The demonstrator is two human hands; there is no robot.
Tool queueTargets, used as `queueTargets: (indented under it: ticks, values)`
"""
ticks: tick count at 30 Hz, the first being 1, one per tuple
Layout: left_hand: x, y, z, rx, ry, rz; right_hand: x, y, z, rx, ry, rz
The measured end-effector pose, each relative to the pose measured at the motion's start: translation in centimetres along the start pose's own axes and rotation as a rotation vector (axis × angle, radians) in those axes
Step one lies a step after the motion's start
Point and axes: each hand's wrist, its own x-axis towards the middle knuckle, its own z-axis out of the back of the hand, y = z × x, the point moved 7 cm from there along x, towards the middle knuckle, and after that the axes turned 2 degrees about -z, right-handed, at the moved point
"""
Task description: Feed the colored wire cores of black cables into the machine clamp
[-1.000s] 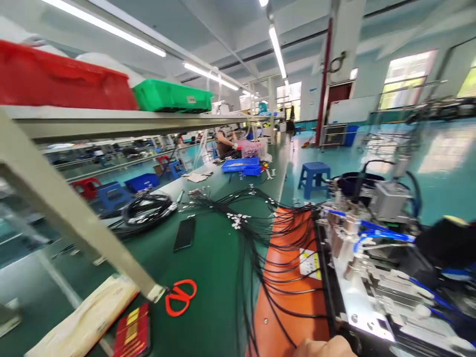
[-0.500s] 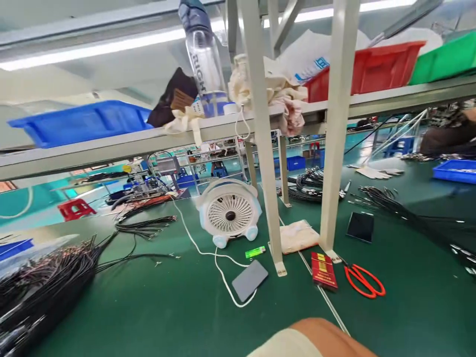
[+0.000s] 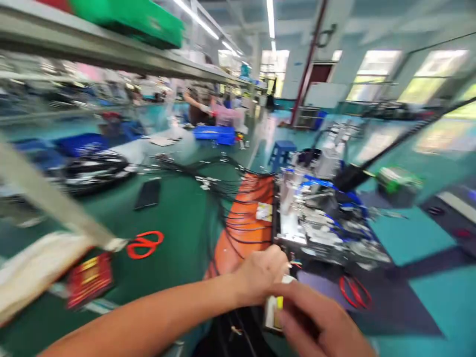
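My left hand [image 3: 262, 273] reaches across the orange mat [image 3: 243, 238] to the near edge of a metal bench machine [image 3: 320, 218]. Its fingers are closed, and what they hold is hidden. Thin coloured wire ends [image 3: 295, 263] show just past its fingertips. Close by on the right is my right hand [image 3: 320, 317], blurred, with thumb and forefinger apart and nothing visible between them. A small white box with a yellow part [image 3: 274, 312] lies partly behind it. Black cables [image 3: 241, 215] cross the mat toward the machine.
Red-handled scissors [image 3: 145, 244], a red packet [image 3: 90, 278] and a dark phone [image 3: 148, 193] lie on the green table. Other red handles [image 3: 355, 291] rest right of my hands. A blue tray [image 3: 214, 134] stands farther back, near another person [image 3: 201, 105]. A shelf [image 3: 111, 52] overhangs the left.
The view has swung right, from the fan and shelf to the machine and orange mat. Both hands are now in view; before, only part of an arm showed at the bottom.
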Motion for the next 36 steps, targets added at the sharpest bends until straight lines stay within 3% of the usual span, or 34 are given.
queueTargets:
  ticks: [2, 3, 5, 7, 11, 16, 36]
  values:
    - [0.8, 0.8, -0.4, -0.07, -0.052, -0.021, -4.4, -7.4, 3.4, 0.142, -0.225, -0.403]
    - [0.8, 1.3, -0.4, -0.096, -0.073, -0.015, -6.3, -10.0, 4.2, 0.203, -0.326, -0.528]
    - [0.6, 1.9, -0.1, -0.13, -0.085, -0.037, -8.5, -13.1, 4.3, 0.345, -0.481, -0.644]
    - [0.3, 1.9, 0.2, -0.142, -0.098, -0.087, -8.2, -14.4, 3.0, 0.477, -0.499, -0.684]
    - [-0.6, 1.7, 0.7, -0.181, -0.163, -0.149, -4.8, -14.1, 0.7, 0.573, -0.44, -0.71]
    - [-1.2, 2.2, 0.3, -0.23, -0.162, -0.136, -2.0, -13.6, 0.5, 0.569, -0.438, -0.701]
    - [-1.3, 2.5, -0.2, -0.238, -0.149, -0.086, -0.3, -13.7, -0.2, 0.594, -0.444, -0.684]
